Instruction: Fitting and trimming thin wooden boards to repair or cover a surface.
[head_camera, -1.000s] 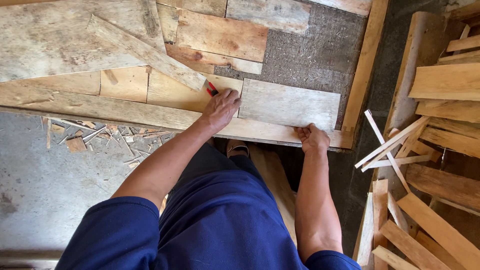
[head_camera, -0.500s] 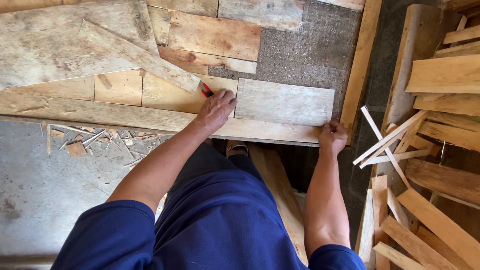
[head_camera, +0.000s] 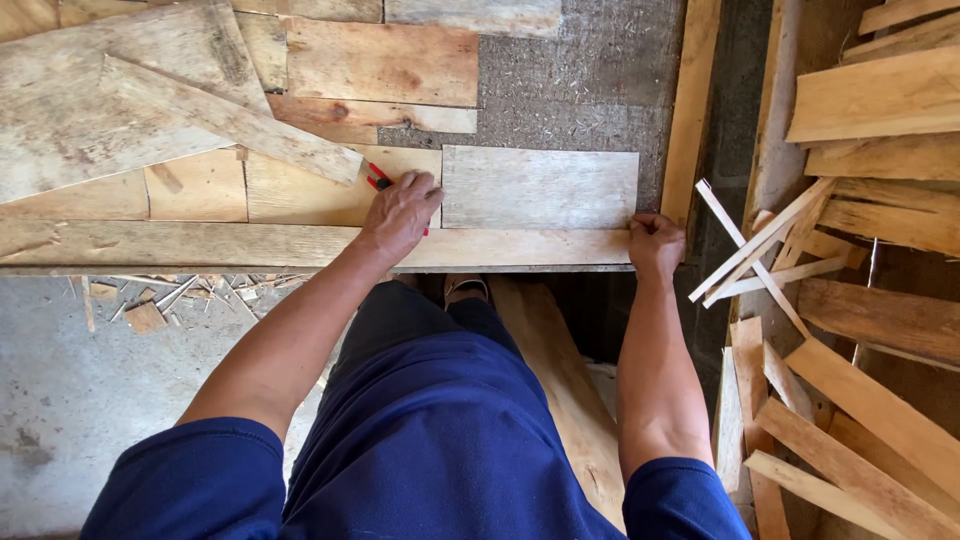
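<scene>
In the head view, we are looking down at a work surface covered with flat pieces of wood. Near the middle of the frame, a pale grey rectangular board (head_camera: 540, 187) is lying flat, with a smooth face and straight edges. It is sitting on a rough grey-brown mat (head_camera: 600, 90) that looks speckled and fuzzy. Our left hand (head_camera: 400, 210) is resting at the board's left edge, curled around a red pencil (head_camera: 378, 180) that is poking out toward the upper left. Our right hand (head_camera: 655, 243) is gripping the board's lower right corner, with fingers folded over the edge. A long yellowish plank (head_camera: 200, 243) is running along the lower side of the board. At the right of the frame, thin wood strips (head_camera: 760, 245) are lying crossed over a pile of rough planks.
</scene>
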